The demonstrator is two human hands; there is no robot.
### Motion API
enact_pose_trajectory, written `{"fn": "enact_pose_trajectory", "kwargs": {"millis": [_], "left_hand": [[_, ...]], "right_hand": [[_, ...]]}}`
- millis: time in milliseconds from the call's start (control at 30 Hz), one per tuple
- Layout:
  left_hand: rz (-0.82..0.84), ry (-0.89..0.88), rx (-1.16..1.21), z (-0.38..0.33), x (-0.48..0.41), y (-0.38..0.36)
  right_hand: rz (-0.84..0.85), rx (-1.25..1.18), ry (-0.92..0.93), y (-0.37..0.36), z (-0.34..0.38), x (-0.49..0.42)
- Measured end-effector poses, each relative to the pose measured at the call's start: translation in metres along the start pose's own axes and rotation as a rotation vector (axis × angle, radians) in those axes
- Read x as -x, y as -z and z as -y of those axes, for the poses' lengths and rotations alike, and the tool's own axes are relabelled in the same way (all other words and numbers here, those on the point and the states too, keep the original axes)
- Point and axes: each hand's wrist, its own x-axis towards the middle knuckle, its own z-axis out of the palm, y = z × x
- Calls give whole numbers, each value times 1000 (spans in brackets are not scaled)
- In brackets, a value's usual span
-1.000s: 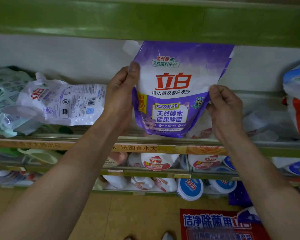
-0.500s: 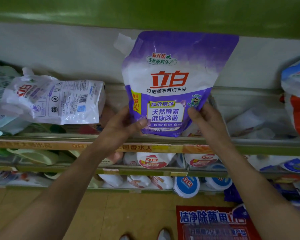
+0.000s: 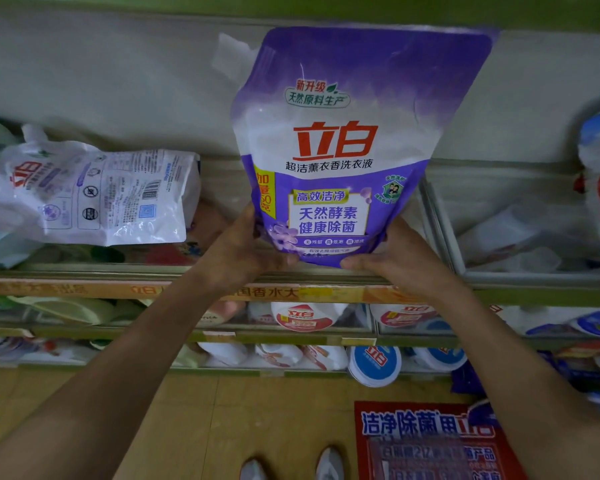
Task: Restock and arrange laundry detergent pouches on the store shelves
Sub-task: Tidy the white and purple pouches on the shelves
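Fingers [image 3: 280, 260] of the left hand [image 3: 238, 251] and right hand [image 3: 400, 256] are clamping the bottom corners of the purple detergent pouch [image 3: 336, 147], which is standing upright, long axis vertical, label facing outward, base at the shelf [image 3: 84, 271] front rail.

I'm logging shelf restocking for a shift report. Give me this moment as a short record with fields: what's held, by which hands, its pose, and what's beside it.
held item: purple and white detergent pouch, upright, front label facing the camera
left hand: grips the pouch's lower left corner
right hand: grips its lower right corner
placement: pouch bottom at the orange-labelled shelf front rail; resting or not, cannot tell
left neighbour: white detergent pouch lying on its side, back label showing
right neighbour: clear plastic divider
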Motion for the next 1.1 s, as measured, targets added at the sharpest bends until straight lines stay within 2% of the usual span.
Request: {"fn": "enact_pose_trajectory", "kwargs": {"millis": [167,300,433,700,1000,1100], "left_hand": [[8,60,131,-12,-13,-22],[-53,10,-1,-22,-30,-43],[-99,-14,55,-21,-46,-61],[-182,-44,104,-19,-63,-76],[-116,-48,70,-22,-64,-71],[-120,-36,75,-25,-66,-75]], "right_hand": [[-182,32,8,11,-13,-4],[-276,-8,1,23,-26,-6],[-355,44,-12,34,-41,-13],[-371,103,-39,40,-49,-25],[-413,-28,-93,37,-51,-18],[-443,2,-105,37,-48,-17]]}}
